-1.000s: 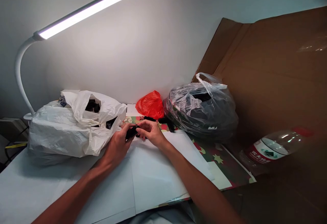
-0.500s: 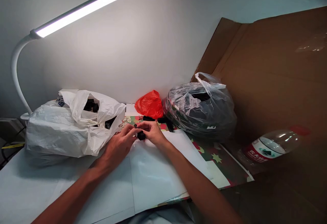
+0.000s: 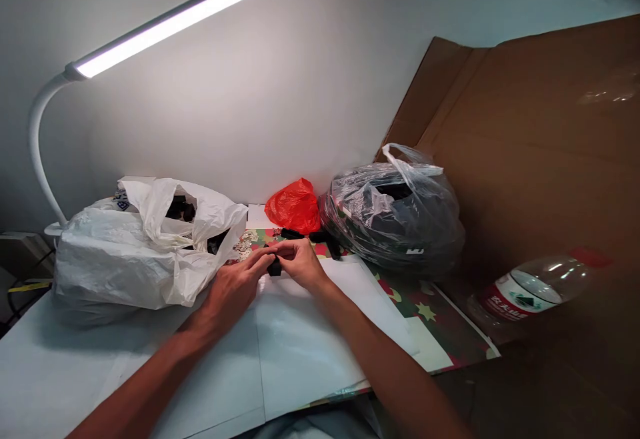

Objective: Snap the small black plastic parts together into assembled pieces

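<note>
A small black block-like part [image 3: 274, 267] is pinched between both hands, above the white paper [image 3: 305, 332] on the table. My left hand [image 3: 241, 277] grips it from the left, thumb and fingers closed. From the right, my right hand [image 3: 301, 262] closes its fingertips on the same part. Fingers cover most of it, so its exact kind cannot be made out. Just behind the hands lie several black pieces [image 3: 332, 245] and a scatter of small pale metallic bits [image 3: 246, 244] on the patterned cover.
At left stands a white plastic bag [image 3: 115, 255] with black pieces inside. A red bag [image 3: 294, 207] and a full clear bag [image 3: 395, 219] sit at the back. A bottle [image 3: 535, 289] lies tilted near the cardboard [image 3: 545, 145]. A lit lamp [image 3: 195, 19] hangs above.
The hands have drawn closer together around the black part, and the fingertips now cover more of its top. The whole view has shifted slightly.
</note>
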### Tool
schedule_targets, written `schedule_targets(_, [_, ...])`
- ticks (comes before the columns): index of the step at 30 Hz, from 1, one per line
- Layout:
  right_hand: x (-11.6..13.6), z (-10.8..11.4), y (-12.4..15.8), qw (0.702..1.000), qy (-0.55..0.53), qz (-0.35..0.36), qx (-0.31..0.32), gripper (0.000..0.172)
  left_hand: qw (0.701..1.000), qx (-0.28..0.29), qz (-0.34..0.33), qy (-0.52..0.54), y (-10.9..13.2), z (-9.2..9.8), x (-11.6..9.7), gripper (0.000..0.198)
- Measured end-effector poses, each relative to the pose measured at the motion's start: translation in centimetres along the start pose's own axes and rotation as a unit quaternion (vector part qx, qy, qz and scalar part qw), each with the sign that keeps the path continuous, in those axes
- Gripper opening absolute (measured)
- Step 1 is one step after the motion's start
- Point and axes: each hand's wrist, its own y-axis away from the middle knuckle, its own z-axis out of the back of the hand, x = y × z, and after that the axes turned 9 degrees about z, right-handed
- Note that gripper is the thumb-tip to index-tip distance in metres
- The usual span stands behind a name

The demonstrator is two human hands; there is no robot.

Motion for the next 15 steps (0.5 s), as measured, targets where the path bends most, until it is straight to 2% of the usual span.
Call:
schedule_targets(3, [0.3, -0.2, 0.2, 0.999, 0.009, -0.008, -0.044, 0.027, 1.0, 0.002, 0.016, -0.014, -0.1, 0.3, -0.3, 0.049])
schedule_targets(6, [0.4, 0.1, 0.1, 0.998, -0.021, -0.035, -0.057, 0.037, 0.999, -0.006, 0.033, -0.002, -0.2, 0.7, -0.4, 0.05])
schedule_targets(10, [0.4, 0.6, -0.1, 0.994, -0.08, -0.046, -0.066, 0.049, 0.982, -0.015, 0.135, 0.13, -0.5, 0.9, -0.7, 0.032])
schedule_targets(12, [0.7, 0.8, -0.1, 0.993, -0.08, -0.026, -0.085, 0.049, 0.946, 0.014, 0.198, 0.258, -0.8, 1.0, -1.2, 0.029])
schedule_targets(15, [1.3, 0.6, 0.3, 0.993, -0.009, 0.035, -0.112, 0.039, 0.844, 0.083, 0.274, 0.454, -1.3, 1.1, -1.7, 0.041])
